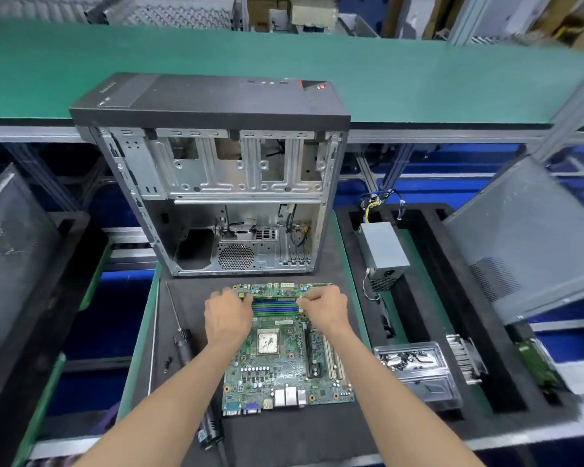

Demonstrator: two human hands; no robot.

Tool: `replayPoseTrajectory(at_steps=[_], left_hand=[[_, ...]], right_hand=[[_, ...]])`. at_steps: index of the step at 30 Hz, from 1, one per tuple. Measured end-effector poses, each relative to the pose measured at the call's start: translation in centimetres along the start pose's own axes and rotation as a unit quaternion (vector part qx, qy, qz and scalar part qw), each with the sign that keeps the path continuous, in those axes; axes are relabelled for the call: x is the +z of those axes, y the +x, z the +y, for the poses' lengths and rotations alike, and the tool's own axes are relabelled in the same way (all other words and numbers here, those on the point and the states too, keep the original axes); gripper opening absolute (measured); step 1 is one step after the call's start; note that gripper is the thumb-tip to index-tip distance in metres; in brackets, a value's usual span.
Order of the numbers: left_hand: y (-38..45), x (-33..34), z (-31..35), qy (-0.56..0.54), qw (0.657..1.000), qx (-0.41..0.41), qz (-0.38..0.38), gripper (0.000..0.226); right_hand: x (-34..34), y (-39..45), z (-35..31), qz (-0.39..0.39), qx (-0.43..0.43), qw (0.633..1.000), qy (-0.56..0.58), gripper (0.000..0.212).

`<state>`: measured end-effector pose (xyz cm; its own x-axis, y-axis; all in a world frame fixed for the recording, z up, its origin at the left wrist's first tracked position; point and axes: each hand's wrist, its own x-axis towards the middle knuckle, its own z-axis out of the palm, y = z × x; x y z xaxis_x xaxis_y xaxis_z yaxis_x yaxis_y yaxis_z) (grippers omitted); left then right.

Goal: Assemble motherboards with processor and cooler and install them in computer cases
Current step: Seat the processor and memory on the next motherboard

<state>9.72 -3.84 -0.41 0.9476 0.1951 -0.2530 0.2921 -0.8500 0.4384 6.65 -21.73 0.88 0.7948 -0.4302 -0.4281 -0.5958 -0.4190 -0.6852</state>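
Scene is lit evenly from overhead, no hard shadows seen. Edges are bent by wide-angle distortion; far bg and right side are blurred.

Memory slot ends [252, 299] under fingers [246, 298]

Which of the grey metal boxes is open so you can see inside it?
The computer case standing behind the motherboard. Its side is off, showing bare metal bays and cables. The power supply on the right is a closed box.
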Motion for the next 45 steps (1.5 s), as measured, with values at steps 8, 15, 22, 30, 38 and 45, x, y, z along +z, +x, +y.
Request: replayPoseTrajectory(at_steps=[8, 15, 22, 30, 38, 45], left_hand=[[-2.1, 2.3, 3.9, 0.088, 0.988, 0.121, 0.027, 0.053], [-3.5, 6.4, 9.5, 0.069, 0.924, 0.357, -0.114, 0.044], [-5.1, 9.9, 14.0, 0.134, 0.853, 0.456, -0.218, 0.046], [-7.7, 14.4, 19.3, 0.147, 0.823, 0.47, -0.284, 0.045], [-8.1, 16.8, 21.0, 0.113, 0.834, 0.435, -0.32, 0.042], [-7.6, 17.1, 21.1, 0.119, 0.841, 0.421, -0.318, 0.04]], right_hand=[[-5.4, -0.6, 4.1, 0.052, 0.022, 0.997, 0.05, 0.02], [-9.6, -0.1, 9.1, 0.122, 0.046, 0.991, -0.023, 0.025], [-15.8, 0.3, 15.0, 0.221, 0.117, 0.958, -0.142, 0.036], [-20.3, 1.0, 20.9, 0.111, 0.169, 0.967, -0.157, 0.05], [-21.1, 2.1, 24.9, 0.068, 0.144, 0.986, -0.042, 0.063], [-20.4, 2.7, 25.1, 0.106, 0.121, 0.98, -0.121, 0.045]])
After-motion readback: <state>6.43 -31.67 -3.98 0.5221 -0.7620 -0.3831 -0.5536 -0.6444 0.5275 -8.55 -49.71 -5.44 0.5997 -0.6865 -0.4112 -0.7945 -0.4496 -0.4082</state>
